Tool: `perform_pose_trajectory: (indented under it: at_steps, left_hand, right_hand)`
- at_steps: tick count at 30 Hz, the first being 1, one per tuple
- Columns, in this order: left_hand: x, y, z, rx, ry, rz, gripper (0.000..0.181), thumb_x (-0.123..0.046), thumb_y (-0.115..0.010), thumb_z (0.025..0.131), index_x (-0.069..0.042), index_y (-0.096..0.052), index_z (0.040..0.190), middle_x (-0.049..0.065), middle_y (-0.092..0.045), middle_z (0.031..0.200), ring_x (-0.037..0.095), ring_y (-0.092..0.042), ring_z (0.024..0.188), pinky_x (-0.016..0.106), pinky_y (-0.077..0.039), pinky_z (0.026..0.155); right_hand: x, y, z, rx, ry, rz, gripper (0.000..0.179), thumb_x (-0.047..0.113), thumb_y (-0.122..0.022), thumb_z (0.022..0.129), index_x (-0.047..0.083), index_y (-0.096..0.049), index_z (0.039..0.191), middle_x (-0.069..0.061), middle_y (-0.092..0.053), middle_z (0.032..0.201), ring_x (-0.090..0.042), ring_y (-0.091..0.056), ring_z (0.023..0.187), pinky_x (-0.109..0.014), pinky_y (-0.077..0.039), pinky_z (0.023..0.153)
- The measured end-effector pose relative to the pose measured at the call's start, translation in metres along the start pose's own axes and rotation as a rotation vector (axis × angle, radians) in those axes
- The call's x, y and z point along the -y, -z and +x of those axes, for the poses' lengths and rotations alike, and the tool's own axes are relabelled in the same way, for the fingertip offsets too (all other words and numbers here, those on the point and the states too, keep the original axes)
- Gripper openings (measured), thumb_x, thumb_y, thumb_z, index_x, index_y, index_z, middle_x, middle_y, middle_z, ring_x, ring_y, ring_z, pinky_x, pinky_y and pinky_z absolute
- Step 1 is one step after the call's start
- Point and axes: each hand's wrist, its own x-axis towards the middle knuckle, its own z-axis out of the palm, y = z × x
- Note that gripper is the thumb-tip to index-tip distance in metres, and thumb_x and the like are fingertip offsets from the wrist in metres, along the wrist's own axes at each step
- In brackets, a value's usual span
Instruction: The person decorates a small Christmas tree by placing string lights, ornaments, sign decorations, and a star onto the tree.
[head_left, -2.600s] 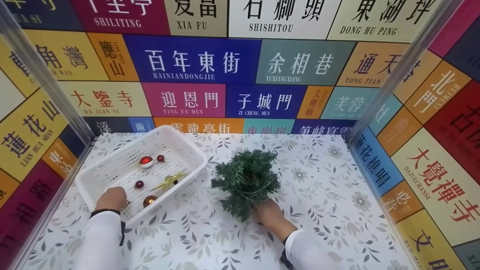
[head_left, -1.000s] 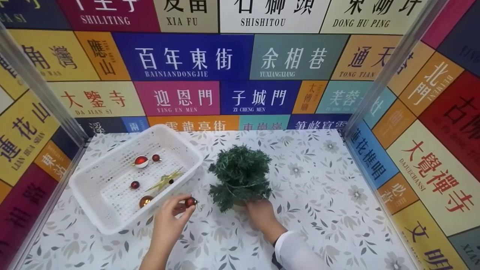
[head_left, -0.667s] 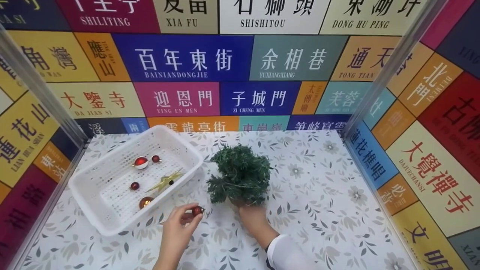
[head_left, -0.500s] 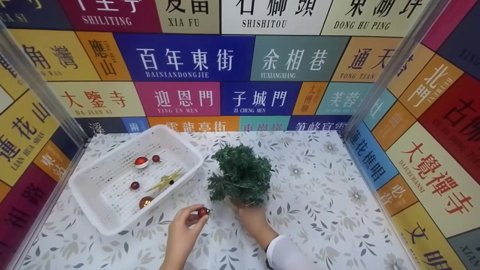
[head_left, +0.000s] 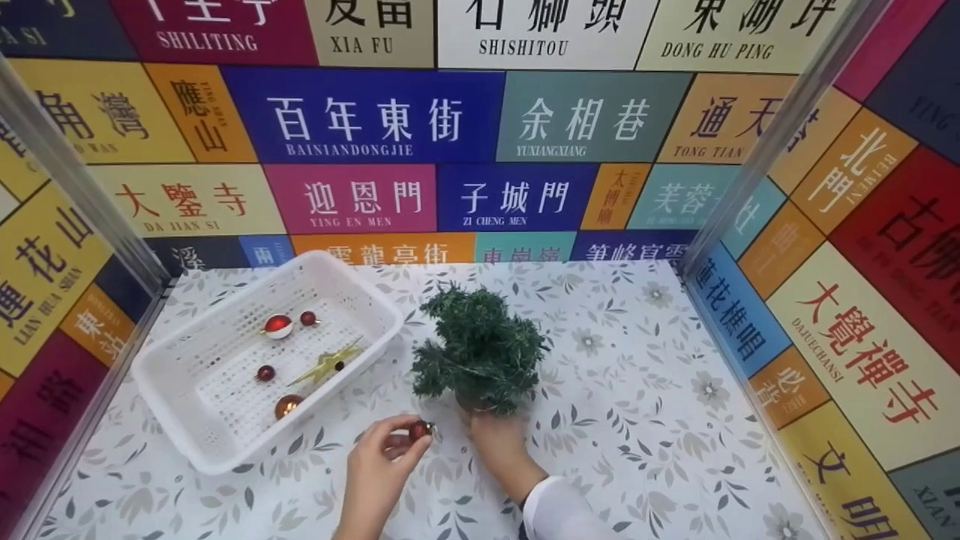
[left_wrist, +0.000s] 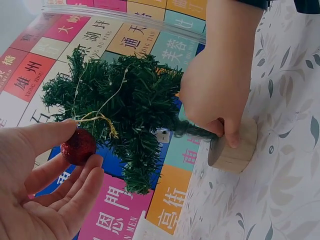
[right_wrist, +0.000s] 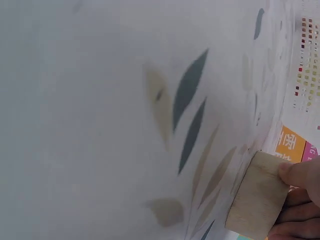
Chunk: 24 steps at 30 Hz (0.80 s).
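Note:
My left hand point(head_left: 379, 463) pinches a small dark red glittery Christmas ball point(left_wrist: 78, 147) between thumb and fingers. A thin gold hanging loop point(left_wrist: 97, 118) rises from the ball against the tree's branches in the left wrist view. A small artificial Christmas tree point(head_left: 480, 341) stands on the table, its green branches spread out. My right hand point(head_left: 501, 448) grips the tree low down, at its round wooden base point(left_wrist: 234, 150). In the right wrist view the thumb lies on the base's edge, other fingers behind it. The ball is just in front and left of the tree.
A white perforated basket point(head_left: 255, 442) lies at the left. Inside are a red-and-white ball point(head_left: 278, 325), two small red balls, an orange-gold ball point(head_left: 288, 407) and a gold star point(head_left: 326, 362). Colourful lettered panels point(head_left: 367, 116) enclose the patterned tabletop point(head_left: 637, 420).
My left hand has taken a red ball from the basket and carried it right, close to the tree. The right hand has kept its grip, and the tree has shifted slightly left.

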Motion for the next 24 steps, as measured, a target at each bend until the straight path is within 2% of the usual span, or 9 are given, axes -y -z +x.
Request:
perform_pose_trajectory:
  at_steps: [4, 7, 9, 12, 14, 18, 20, 24]
  left_hand:
    - [-0.001, 0.0, 0.0, 0.01, 0.005, -0.022, 0.031, -0.015, -0.085, 0.086, -0.005, -0.073, 0.113, 0.013, -0.07, 0.11, 0.019, -0.073, 0.092, 0.028, -0.063, 0.081]
    - [-0.003, 0.001, -0.001, 0.015, 0.003, -0.035, 0.032, -0.015, -0.085, 0.086, -0.005, -0.072, 0.113, 0.013, -0.069, 0.11, 0.019, -0.073, 0.092, 0.027, -0.063, 0.081]
    - [-0.004, 0.001, -0.002, 0.015, -0.004, -0.046, 0.032, -0.015, -0.085, 0.086, -0.005, -0.072, 0.113, 0.013, -0.069, 0.11, 0.019, -0.073, 0.092, 0.027, -0.063, 0.082]
    - [-0.005, 0.002, -0.007, 0.024, -0.025, -0.065, 0.032, -0.014, -0.085, 0.087, -0.004, -0.072, 0.114, 0.014, -0.068, 0.111, 0.02, -0.073, 0.093, 0.027, -0.063, 0.082]
    - [-0.006, 0.001, -0.01, 0.032, -0.042, -0.077, 0.032, -0.014, -0.084, 0.087, -0.003, -0.071, 0.115, 0.014, -0.068, 0.111, 0.021, -0.073, 0.093, 0.027, -0.063, 0.083]
    - [-0.008, 0.001, -0.015, 0.043, -0.065, -0.09, 0.033, -0.016, -0.084, 0.087, -0.004, -0.071, 0.115, 0.013, -0.068, 0.11, 0.02, -0.073, 0.093, 0.029, -0.063, 0.084]
    - [-0.008, 0.0, -0.016, 0.045, -0.076, -0.102, 0.033, -0.016, -0.084, 0.087, -0.004, -0.071, 0.115, 0.012, -0.068, 0.111, 0.019, -0.073, 0.093, 0.028, -0.063, 0.085]
    - [-0.008, 0.0, -0.018, 0.052, -0.105, -0.113, 0.034, -0.018, -0.084, 0.088, -0.004, -0.071, 0.116, 0.012, -0.069, 0.112, 0.017, -0.073, 0.093, 0.025, -0.062, 0.084]
  right_hand:
    - [-0.002, 0.011, -0.002, 0.079, -0.053, 0.097, 0.032, 0.036, -0.089, 0.074, 0.016, -0.064, 0.07, 0.001, -0.055, 0.057, -0.018, -0.054, 0.05, -0.032, -0.042, 0.044]
    - [-0.006, 0.027, 0.001, 0.22, -0.123, 0.322, 0.019, 0.027, -0.082, 0.084, 0.011, -0.072, 0.086, -0.005, -0.065, 0.068, -0.024, -0.062, 0.059, -0.036, -0.048, 0.048]
    - [-0.009, 0.041, 0.002, 0.317, -0.169, 0.517, 0.019, 0.02, -0.078, 0.089, 0.008, -0.075, 0.104, -0.011, -0.074, 0.088, -0.029, -0.071, 0.077, -0.041, -0.057, 0.061]
    - [-0.013, 0.066, 0.0, 0.446, -0.258, 0.823, 0.034, 0.018, -0.074, 0.095, 0.008, -0.072, 0.127, -0.016, -0.075, 0.12, -0.038, -0.072, 0.105, -0.049, -0.06, 0.085]
    - [-0.013, 0.082, -0.003, 0.465, -0.345, 1.06, 0.039, 0.018, -0.074, 0.096, 0.003, -0.069, 0.131, -0.019, -0.072, 0.129, -0.042, -0.069, 0.115, -0.051, -0.058, 0.095]
    - [-0.011, 0.107, -0.008, 0.422, -0.509, 1.491, 0.047, 0.016, -0.074, 0.096, -0.006, -0.061, 0.136, -0.026, -0.066, 0.135, -0.04, -0.068, 0.118, -0.039, -0.059, 0.098]
    - [-0.01, 0.114, -0.01, 0.401, -0.55, 1.609, 0.051, 0.015, -0.074, 0.097, -0.008, -0.058, 0.139, -0.028, -0.064, 0.137, -0.029, -0.069, 0.118, -0.031, -0.058, 0.098]
    - [-0.008, 0.121, -0.011, 0.414, -0.609, 1.721, 0.054, 0.017, -0.072, 0.098, -0.01, -0.055, 0.141, -0.028, -0.062, 0.138, -0.008, -0.068, 0.114, -0.022, -0.055, 0.097]
